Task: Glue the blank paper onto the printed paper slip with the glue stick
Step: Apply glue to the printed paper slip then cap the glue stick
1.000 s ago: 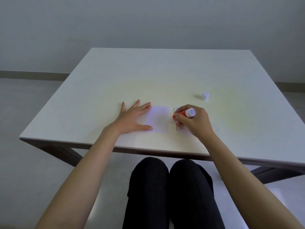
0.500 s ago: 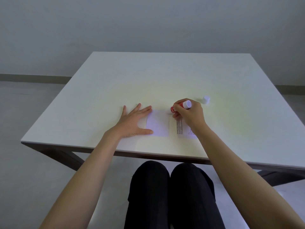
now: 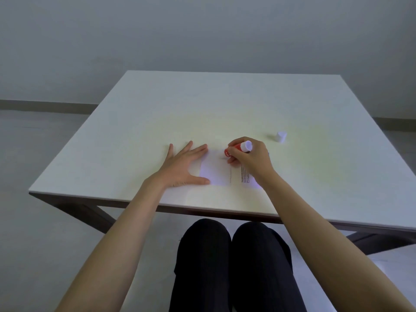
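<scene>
Head view: left hand (image 3: 180,167) lies flat, fingers spread, on the table (image 3: 139,122), thumb and fingertips touching the left edge of the blank paper (image 3: 215,171). Right hand (image 3: 252,158) is clamped around the red glue stick (image 3: 237,149), tilted, tip down at the far edge of the papers, over the printed slip (image 3: 244,176), which lies just right of the blank paper. White cap (image 3: 281,136) stands farther right, well apart.

The far half and left side of the counter (image 3: 157,104) lie open. The white cap (image 3: 281,136) stands alone at right. Both hands and two papers crowd the near middle strip.
</scene>
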Available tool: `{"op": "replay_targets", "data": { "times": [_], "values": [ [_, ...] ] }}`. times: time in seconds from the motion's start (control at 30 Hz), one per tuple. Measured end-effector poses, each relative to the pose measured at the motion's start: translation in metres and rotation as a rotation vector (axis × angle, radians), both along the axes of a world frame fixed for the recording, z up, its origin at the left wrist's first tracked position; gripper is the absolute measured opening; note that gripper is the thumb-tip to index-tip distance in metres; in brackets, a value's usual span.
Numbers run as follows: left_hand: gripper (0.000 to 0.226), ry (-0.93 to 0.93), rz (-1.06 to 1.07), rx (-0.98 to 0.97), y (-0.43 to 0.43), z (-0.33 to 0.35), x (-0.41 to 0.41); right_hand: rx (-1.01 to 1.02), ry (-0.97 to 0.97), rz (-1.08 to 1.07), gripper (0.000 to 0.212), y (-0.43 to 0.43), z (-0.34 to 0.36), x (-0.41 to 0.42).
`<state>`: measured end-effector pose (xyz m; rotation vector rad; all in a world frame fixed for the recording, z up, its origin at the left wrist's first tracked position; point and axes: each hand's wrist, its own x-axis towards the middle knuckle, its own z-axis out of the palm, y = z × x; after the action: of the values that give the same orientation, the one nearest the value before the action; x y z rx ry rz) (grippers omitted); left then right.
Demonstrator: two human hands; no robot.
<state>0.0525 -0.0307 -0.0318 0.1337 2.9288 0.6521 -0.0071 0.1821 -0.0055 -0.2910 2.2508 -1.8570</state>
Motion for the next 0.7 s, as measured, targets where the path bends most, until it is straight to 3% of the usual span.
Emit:
{"op": "replay_targets", "data": {
  "times": [0.13, 0.23, 0.33, 0.47, 0.57, 0.7],
  "values": [
    [0.101, -0.009, 0.005, 0.030, 0.000, 0.000, 0.001, -0.295, -0.143, -0.122, 0.006, 0.017, 0.005, -0.006],
    [0.098, -0.019, 0.036, 0.152, -0.001, 0.003, 0.003, -0.786, -0.505, -0.166, 0.007, 0.025, 0.013, 0.004],
    [0.082, 0.082, 0.125, 0.397, 0.005, 0.016, 0.007, -1.025, -0.747, -0.252, 0.010, 0.027, 0.020, 0.021],
    [0.042, 0.363, 0.280, 0.665, 0.056, 0.043, 0.013, -1.087, -0.811, -0.143, 0.015, 0.013, 0.027, 0.043],
    [0.010, 0.481, 0.382, 0.749, 0.093, 0.054, 0.016, -1.051, -0.793, -0.093, 0.010, 0.000, 0.028, 0.054],
    [0.004, 0.509, 0.530, 0.827, 0.106, 0.056, 0.017, -0.974, -0.728, -0.033, 0.012, -0.006, 0.021, 0.058]
  ]
}}
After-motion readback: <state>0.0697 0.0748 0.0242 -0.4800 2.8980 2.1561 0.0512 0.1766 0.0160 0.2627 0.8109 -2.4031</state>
